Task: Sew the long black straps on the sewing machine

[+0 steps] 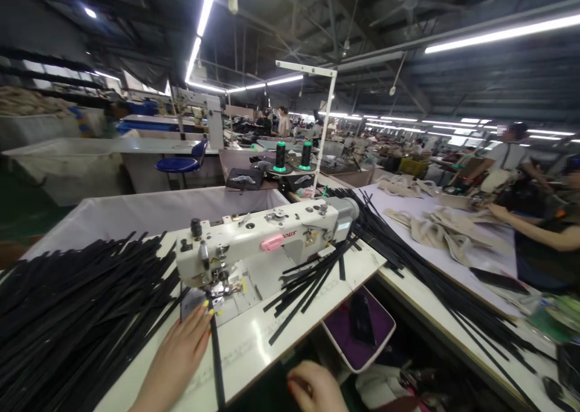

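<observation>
A long black strip [218,363] runs from under the presser foot of the white sewing machine [254,237] toward me, past the front edge of the table. My left hand [183,345] lies flat beside the needle area, fingers stretched out and close together, their tips at the strip's left edge. Below the table edge, my right hand [315,385] is held in the air with its fingers curled in, apart from the strip; nothing shows in it. A bunch of black strips [308,279] lies on the table under the machine's right end.
A large heap of black strips [86,315] covers the left side. A purple-lined bin [338,339] holding a phone [361,318] sits below the table. Two black thread cones [281,156] stand behind. At right, a co-worker's arm [530,222] reaches over beige pieces [426,231].
</observation>
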`<state>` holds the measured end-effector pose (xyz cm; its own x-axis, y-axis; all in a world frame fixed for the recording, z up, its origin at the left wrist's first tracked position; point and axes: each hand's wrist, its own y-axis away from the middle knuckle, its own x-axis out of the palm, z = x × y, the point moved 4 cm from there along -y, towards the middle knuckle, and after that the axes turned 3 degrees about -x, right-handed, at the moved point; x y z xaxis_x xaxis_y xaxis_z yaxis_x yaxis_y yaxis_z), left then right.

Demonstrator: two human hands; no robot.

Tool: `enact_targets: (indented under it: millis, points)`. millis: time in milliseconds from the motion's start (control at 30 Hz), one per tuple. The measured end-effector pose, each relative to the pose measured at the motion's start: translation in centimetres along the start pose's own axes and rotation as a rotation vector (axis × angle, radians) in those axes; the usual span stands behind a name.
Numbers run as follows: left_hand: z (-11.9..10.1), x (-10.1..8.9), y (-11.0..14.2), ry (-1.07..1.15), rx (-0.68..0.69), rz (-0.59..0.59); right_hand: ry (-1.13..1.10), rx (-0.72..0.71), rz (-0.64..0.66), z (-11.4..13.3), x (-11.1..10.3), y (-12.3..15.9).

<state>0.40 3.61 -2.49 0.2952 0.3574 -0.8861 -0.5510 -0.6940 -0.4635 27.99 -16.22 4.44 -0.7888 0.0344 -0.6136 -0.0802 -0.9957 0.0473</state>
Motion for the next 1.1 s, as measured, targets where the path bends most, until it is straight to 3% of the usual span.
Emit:
enact_targets:
  millis: [133, 233, 300, 467, 600, 900, 1100]
  points:
    - [0.6, 1.2, 0.3, -0.002, 0.023, 0.0, 0.546, -0.005, -0.22, -2.8, -7.2, -4.1]
    - [0.9, 1.6, 0.4, -0.006, 0.019, 0.002, 0.708, -0.002, -0.251, -3.6, -11.5, -7.2]
    - [1.0, 1.6, 0.4, -0.011, 0.018, 0.0, 0.779, -0.031, -0.229, -3.6, -12.8, -9.3]
    - [1.0, 1.5, 0.3, -0.026, 0.033, -0.007, 0.97, -0.123, -0.113, -2.9, -11.9, -13.2]
    - [1.0, 1.5, 0.1, -0.024, 0.009, -0.031, 1.075, -0.181, -0.063, -2.6, -10.9, -14.2]
    - [0.6, 0.7, -0.1, 0.082, -0.028, -0.044, 1.092, -0.223, -0.019, -1.3, -11.3, -13.4]
    - [0.4, 0.4, -0.2, 0.068, -0.01, -0.047, 0.979, -0.266, -0.004, 3.0, -9.6, -10.4]
